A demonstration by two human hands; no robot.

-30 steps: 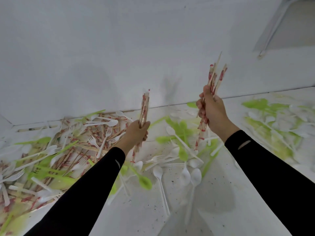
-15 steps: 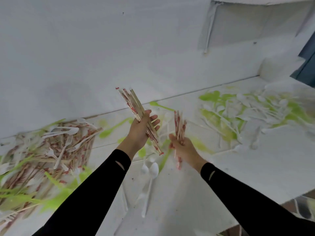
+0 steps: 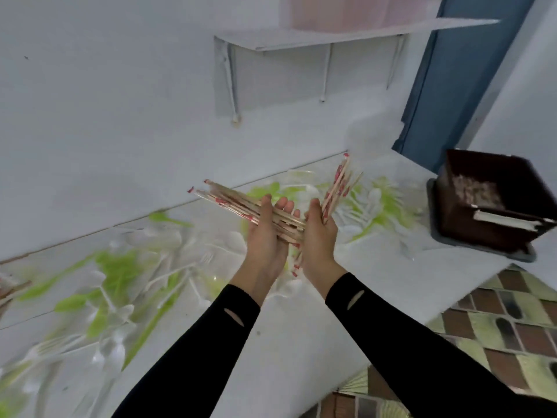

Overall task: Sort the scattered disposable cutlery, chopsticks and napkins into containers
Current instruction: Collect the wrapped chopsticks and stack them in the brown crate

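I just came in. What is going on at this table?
A person is sorting. The left hand holds one chopstick bundle, the right hand a second bundle, and the two cross above the white table. Plastic cutlery and green pieces lie scattered there. A dark box stands at the right.

chopsticks (image 3: 229,200): pale wood, red-printed wrap | bench (image 3: 379,285): white, matt, smooth | box (image 3: 470,233): dark, glossy plastic | sleeves (image 3: 211,342): black matt cloth
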